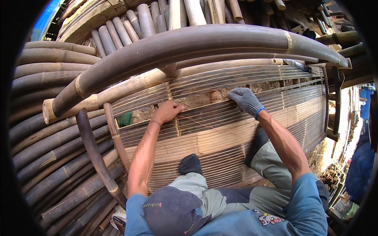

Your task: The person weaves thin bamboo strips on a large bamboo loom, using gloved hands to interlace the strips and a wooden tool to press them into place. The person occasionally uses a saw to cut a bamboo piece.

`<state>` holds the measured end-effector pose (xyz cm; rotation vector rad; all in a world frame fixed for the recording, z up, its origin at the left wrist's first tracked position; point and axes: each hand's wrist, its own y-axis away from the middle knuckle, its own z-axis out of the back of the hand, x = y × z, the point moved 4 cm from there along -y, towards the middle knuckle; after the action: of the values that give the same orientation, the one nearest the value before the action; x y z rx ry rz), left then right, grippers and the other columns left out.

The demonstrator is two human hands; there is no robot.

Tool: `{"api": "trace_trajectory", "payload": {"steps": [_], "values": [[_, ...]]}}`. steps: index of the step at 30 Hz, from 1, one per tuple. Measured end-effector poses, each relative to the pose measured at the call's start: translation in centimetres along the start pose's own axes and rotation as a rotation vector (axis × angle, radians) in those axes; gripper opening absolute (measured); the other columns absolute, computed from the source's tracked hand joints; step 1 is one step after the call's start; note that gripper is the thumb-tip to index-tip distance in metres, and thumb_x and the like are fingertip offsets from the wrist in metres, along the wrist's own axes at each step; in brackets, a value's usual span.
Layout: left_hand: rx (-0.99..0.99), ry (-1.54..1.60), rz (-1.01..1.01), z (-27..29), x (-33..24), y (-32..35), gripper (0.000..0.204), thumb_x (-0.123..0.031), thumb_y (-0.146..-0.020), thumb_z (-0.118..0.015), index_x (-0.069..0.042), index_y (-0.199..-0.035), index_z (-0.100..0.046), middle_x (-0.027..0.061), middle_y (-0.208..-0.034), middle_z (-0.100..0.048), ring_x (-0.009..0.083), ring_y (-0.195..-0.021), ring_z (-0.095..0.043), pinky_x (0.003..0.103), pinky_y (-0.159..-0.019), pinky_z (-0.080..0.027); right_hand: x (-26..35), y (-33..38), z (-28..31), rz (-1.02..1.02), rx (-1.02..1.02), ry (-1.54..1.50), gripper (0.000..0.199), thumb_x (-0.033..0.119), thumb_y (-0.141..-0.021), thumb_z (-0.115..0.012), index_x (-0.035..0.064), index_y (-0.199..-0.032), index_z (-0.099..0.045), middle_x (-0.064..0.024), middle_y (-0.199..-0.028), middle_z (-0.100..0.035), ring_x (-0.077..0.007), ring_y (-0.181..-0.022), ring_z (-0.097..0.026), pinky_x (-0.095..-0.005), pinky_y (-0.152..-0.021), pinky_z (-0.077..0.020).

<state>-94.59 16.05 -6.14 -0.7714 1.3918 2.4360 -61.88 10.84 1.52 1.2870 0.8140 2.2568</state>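
Slatted bamboo panel (220, 145) fills mid-frame, long gap in its upper part. Left hand (168, 112), bare, is at the slat (204, 106) along the gap's lower edge, left of centre; fingers bent, can't tell if pinching. Right hand (245, 99), grey-gloved, sits at the same edge right of centre, fingers curled, grip unclear too. Knife (298, 65) upper right. Thick dark pole (177, 47) arcs across upper frame.
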Motion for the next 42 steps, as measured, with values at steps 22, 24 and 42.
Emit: {"api": "trace_trajectory", "payload": {"steps": [22, 24, 42], "values": [[-0.086, 0.369, -0.404, 8.5, -6.2, 13.1, 0.04, -0.038, -0.09, -0.073, -0.002, -0.109, -0.072, 0.0059, -0.094, -0.072, 0.0131, -0.088, -0.063, 0.03, -0.079, -0.051, -23.7, 38.3, 38.8, -0.866, -0.1, 1.543, 0.029, 0.027, -0.08, -0.067, 0.0023, -0.094, -0.071, -0.0205, -0.105, -0.07, -0.0363, -0.097, -0.07, -0.0432, -0.086, -0.0568], [-0.256, 0.325, -0.278, 7.7, -3.0, 11.7, 0.041, -0.04, -0.093, -0.066, -0.003, -0.11, -0.072, 0.01, -0.097, -0.072, 0.0219, -0.092, -0.066, 0.036, -0.084, -0.052, -25.3, 41.0, 40.4, -1.082, -0.004, 1.516, 0.038, 0.025, -0.078, -0.07, 0.0019, -0.108, -0.067, -0.0233, -0.119, -0.067, -0.0354, -0.108, -0.068, -0.0415, -0.093, -0.056], [-0.345, -0.092, -0.158, 1.3, 9.1, 7.8, 0.045, -0.042, -0.103, -0.044, -0.003, -0.114, -0.064, 0.0211, -0.091, -0.067, 0.038, -0.098, -0.062, 0.048, -0.094, -0.037, 12.4, -2.2, -21.1, 0.666, 0.297, 0.779, 0.052, 0.039, -0.087, -0.069, 0.0051, -0.124, -0.059, -0.0213, -0.114, -0.066, -0.0388, -0.102, -0.064, -0.0466, -0.09, -0.051]]}}
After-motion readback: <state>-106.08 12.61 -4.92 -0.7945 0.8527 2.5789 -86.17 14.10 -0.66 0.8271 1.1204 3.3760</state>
